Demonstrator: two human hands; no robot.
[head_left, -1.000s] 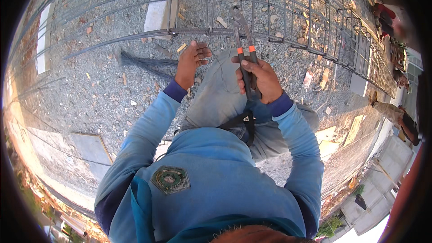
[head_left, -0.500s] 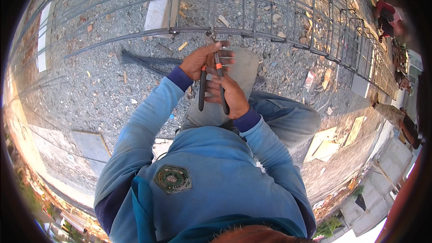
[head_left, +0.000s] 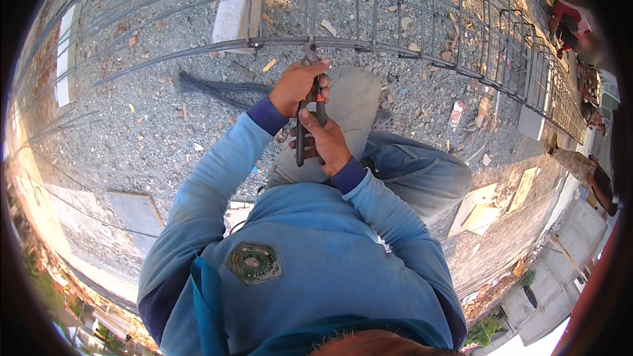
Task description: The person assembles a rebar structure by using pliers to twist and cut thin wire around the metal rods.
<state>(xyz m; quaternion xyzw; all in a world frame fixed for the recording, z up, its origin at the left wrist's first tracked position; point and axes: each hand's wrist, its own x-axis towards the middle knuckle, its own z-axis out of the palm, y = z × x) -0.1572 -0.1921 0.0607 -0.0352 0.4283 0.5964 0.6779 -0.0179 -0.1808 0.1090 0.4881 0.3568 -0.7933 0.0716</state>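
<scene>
My right hand (head_left: pixel 326 142) is wrapped round the dark handles of the pincers (head_left: pixel 301 148), which have orange bands. Higher up, my left hand (head_left: pixel 297 87) is closed about the upper part of the same tool, its fingers curled past the handles. The jaws touch the near bar of the rebar cage (head_left: pixel 422 57), where an upright tie crosses it. Any wire in the jaws is too small to make out. A bundle of dark tie wire (head_left: pixel 217 89) lies on the gravel left of my left hand.
A pale block (head_left: pixel 234 10) sits under the bars, another (head_left: pixel 66 59) farther left. The cage stretches away to the right, where other people (head_left: pixel 573 23) are. My bent knee (head_left: pixel 422 171) is below right of my hands. Boards (head_left: pixel 478 214) lie at the lower right.
The pincer handles have come closer together. My left fingers, spread before, now curl round the tool, and my right hand has shifted slightly left and tightened.
</scene>
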